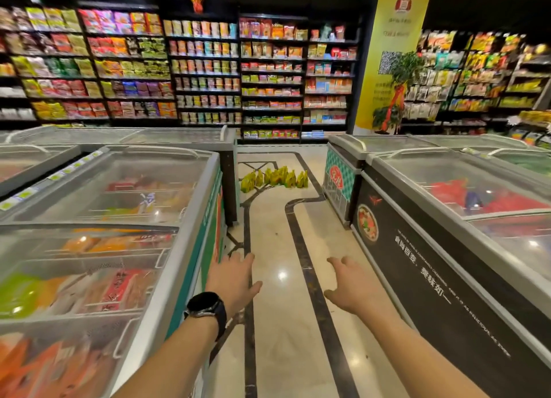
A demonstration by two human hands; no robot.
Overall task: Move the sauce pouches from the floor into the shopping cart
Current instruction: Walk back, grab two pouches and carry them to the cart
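Several yellow-green sauce pouches [274,178] stand upright in a row on the pale tiled floor at the far end of the aisle, between two freezer chests. My left hand [235,278], with a black watch on its wrist, reaches forward low over the floor, fingers spread and holding nothing. My right hand [348,284] is stretched out beside it, fingers relaxed and empty. Both hands are well short of the pouches. No shopping cart is in view.
A glass-topped freezer chest [167,248] lines the aisle on the left and a black-sided one [417,248] on the right. The floor [280,323] between them has dark inlaid lines. Stocked shelves [208,75] and a yellow pillar [387,54] stand behind.
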